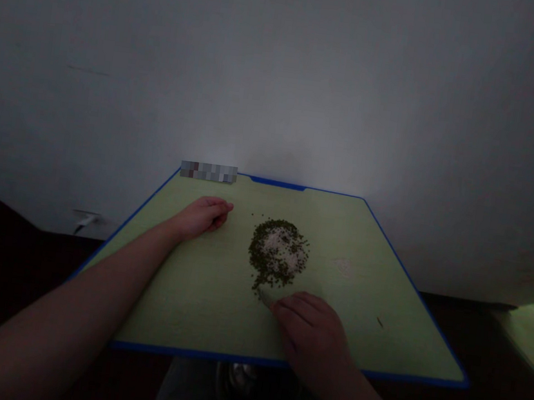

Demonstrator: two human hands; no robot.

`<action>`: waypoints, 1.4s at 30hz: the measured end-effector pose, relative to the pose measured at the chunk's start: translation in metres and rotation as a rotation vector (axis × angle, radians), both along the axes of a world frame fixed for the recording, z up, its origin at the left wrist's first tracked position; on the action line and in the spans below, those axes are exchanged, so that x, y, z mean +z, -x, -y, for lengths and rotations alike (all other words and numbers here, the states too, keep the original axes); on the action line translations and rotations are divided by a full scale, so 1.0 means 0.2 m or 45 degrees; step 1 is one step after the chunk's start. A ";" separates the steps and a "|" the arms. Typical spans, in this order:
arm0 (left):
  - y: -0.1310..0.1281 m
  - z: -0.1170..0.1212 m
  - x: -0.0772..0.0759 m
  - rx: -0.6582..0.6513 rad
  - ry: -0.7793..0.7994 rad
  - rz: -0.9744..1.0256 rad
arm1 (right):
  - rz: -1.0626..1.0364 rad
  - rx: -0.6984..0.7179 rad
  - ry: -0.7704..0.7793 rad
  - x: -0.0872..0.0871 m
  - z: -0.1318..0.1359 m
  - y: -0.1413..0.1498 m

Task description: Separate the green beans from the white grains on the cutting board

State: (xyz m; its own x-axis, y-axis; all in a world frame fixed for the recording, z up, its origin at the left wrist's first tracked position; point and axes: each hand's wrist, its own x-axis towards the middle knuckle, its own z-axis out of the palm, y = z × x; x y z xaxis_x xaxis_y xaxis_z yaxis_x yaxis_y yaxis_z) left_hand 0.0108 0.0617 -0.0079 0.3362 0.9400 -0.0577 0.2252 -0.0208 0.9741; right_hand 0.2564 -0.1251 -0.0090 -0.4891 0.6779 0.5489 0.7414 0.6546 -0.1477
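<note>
A round pile of small green beans (261,251), which look like mung beans, and white grains (285,244) like rice lies spread on the light green tabletop (186,307). The beans form most of the rim, and the pale grains are thicker in the middle. My right hand (313,332) is closed on a slim pale tool (266,298), whose tip is at a few beans on the pile's near edge; its exact kind is too dim to tell. My left hand (204,216) rests to the left of the pile, fingers curled into a loose fist, touching no beans.
A faint patch of pale grains (344,266) lies right of the pile. A tiny dark sliver (380,321) is farther right. Blue edging (204,354) borders the table, whose far side is close to a grey wall (281,85). A blurred-out strip (209,172) occupies the far left corner.
</note>
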 end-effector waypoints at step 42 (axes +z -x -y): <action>-0.02 0.02 0.02 0.001 0.021 -0.014 | 0.030 -0.012 -0.003 -0.03 0.01 0.06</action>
State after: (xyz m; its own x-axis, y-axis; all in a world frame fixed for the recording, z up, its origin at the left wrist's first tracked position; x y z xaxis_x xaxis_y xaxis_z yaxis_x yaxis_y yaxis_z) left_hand 0.0152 0.0584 -0.0030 0.3349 0.9391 -0.0771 0.2358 -0.0043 0.9718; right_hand 0.2452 -0.1261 -0.0145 -0.4953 0.6813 0.5390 0.7509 0.6477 -0.1286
